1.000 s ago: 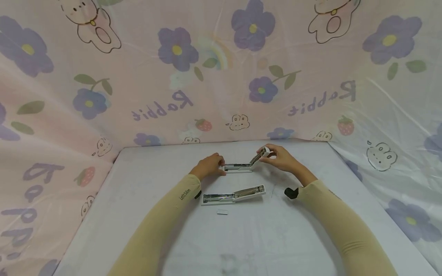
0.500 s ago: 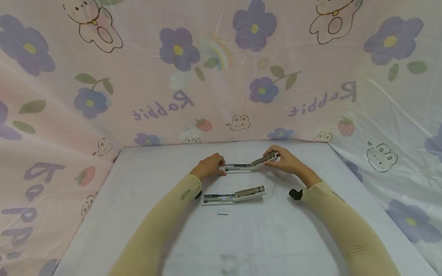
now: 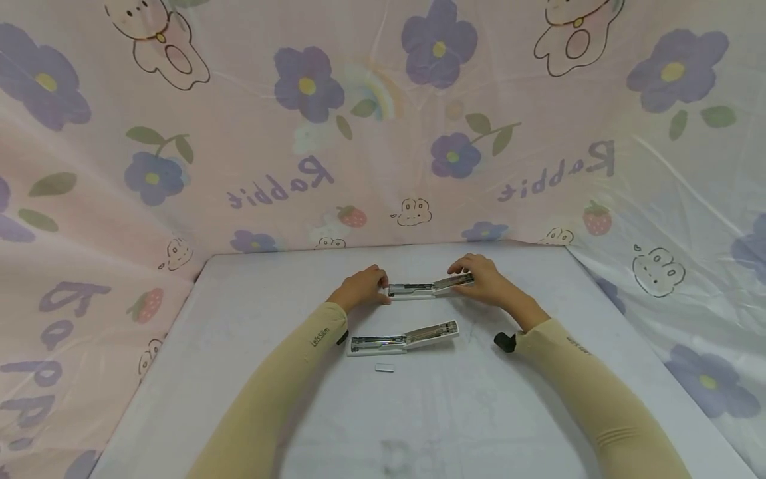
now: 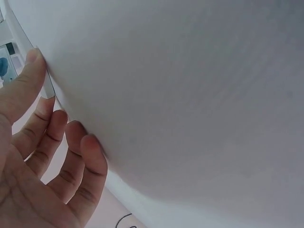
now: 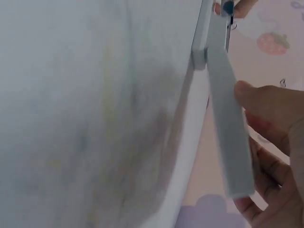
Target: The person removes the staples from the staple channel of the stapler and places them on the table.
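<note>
Two white staplers lie folded open on the white table, metal insides facing up. At the far stapler (image 3: 411,290), my left hand (image 3: 359,288) pinches the left end of the base between thumb and fingers. My right hand (image 3: 487,285) holds its lid, which tilts up slightly to the right of the hinge. The right wrist view shows the thumb (image 5: 266,102) along one side of the lid (image 5: 230,137), with fingers behind it. Closer to me sits the near stapler (image 3: 377,343), untouched, its lid also tilted up at the right.
In front of the near stapler is a small pale bar (image 3: 384,368), perhaps a strip of staples. A black strap piece (image 3: 505,342) sticks out from the right sleeve. A printed curtain (image 3: 383,166) hangs round the back and sides of the table (image 3: 449,426).
The right hand has swung the far stapler's lid down, from steeply raised to nearly flat. My left hand stays on the base, and the near stapler and small bar have not moved.
</note>
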Tool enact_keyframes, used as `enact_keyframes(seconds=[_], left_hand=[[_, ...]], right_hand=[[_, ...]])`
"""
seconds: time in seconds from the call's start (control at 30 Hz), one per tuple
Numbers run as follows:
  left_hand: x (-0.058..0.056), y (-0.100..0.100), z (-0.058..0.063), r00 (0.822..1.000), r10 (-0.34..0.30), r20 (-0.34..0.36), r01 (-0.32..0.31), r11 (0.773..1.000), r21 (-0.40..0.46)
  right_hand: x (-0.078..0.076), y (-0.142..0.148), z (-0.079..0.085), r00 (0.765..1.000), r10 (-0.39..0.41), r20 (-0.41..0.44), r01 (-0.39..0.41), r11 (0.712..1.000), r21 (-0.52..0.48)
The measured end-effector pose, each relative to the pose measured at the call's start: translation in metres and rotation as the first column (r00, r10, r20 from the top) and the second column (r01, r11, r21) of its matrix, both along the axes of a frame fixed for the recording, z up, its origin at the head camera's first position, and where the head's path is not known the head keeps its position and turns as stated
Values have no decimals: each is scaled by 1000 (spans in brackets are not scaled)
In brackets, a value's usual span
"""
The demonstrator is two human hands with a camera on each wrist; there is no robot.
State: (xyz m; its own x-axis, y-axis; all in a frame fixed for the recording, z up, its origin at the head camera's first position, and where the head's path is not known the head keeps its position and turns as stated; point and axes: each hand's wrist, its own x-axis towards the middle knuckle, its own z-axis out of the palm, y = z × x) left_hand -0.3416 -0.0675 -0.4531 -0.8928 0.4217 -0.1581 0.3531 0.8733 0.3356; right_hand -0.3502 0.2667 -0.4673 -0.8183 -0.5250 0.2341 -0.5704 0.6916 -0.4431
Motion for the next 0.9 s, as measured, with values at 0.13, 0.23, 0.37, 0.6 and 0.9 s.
enact_keyframes(seconds=[0.13,0.23,0.37,0.6,0.9], left_hand=[[0,1,0,1000,2,2,-2,1000,3],[-1,0,-1,1000,3,1,-3,1000,6],[-1,-1,-2,1000,3,4,-3,1000,5],[-2,-2,-4,1000,4,-1,-4,1000,7],[-3,-1,-4,1000,18,2,-18,1000,-1]], right_hand=[[0,-19,1,999,31,-19,-31,999,-20],[0,-33,1,997,68,-28,-69,997,-43],[0,-50,2,994,107,-17,-107,993,-44],[-4,-70,-3,988,152,35,-151,988,-31],[-8,-80,-6,980,180,88,-181,984,-5]])
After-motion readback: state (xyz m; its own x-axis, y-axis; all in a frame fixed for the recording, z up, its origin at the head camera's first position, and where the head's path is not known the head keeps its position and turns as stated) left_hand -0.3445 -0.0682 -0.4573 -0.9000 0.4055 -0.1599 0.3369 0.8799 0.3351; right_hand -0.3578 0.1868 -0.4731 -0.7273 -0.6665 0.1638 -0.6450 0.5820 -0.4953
